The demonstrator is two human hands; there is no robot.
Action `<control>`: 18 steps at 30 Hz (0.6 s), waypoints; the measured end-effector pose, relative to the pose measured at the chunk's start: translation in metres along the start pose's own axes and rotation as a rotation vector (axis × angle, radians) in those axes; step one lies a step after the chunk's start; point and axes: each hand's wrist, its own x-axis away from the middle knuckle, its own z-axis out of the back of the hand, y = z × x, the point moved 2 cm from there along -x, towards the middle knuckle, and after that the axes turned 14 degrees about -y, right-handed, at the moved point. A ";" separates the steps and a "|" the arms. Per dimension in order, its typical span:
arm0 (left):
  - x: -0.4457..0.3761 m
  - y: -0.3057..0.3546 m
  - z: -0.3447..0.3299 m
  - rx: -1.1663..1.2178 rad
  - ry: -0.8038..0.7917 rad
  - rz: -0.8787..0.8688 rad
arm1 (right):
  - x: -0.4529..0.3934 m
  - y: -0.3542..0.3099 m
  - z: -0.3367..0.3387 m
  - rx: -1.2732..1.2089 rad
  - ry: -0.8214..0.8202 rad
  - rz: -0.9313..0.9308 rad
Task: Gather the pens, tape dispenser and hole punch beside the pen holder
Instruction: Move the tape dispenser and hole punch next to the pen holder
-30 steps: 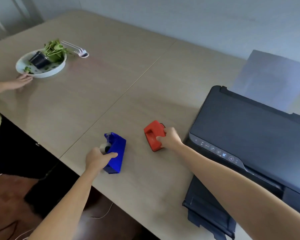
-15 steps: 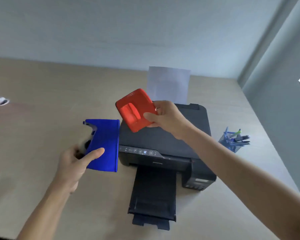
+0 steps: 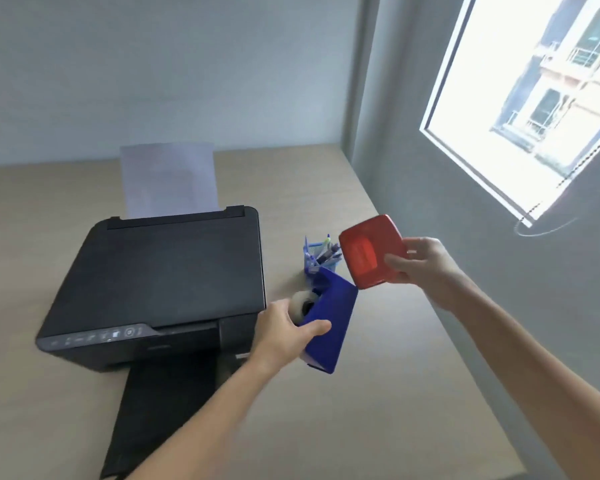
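My left hand (image 3: pixel 284 332) grips a blue tape dispenser (image 3: pixel 329 323) with a pale tape roll, held in the air just right of the printer. My right hand (image 3: pixel 421 261) holds a red hole punch (image 3: pixel 369 252) tilted up, above the table's right side. Between and behind them stands a blue mesh pen holder (image 3: pixel 314 259) with several pens (image 3: pixel 328 251) in it, partly hidden by both held things.
A black printer (image 3: pixel 167 282) with paper in its rear feed and its output tray (image 3: pixel 163 410) extended fills the table's (image 3: pixel 378 410) left middle. A grey wall with a bright window (image 3: pixel 548 98) bounds the table on the right.
Both hands have carried the tape dispenser and hole punch rightward past the printer to the pen holder. The view has swung right, bringing the window into sight.
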 end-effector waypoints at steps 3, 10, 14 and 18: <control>-0.029 -0.010 -0.040 -0.155 0.045 0.103 | -0.007 0.051 0.019 0.008 0.028 -0.133; -0.081 -0.042 -0.059 -0.386 0.191 0.328 | -0.036 0.138 -0.001 -0.038 -0.060 -0.364; -0.098 -0.057 -0.070 -0.464 0.207 0.442 | -0.059 0.158 -0.022 -0.073 -0.117 -0.401; -0.115 -0.056 -0.086 -0.495 0.172 0.504 | -0.077 0.168 -0.037 -0.098 -0.112 -0.412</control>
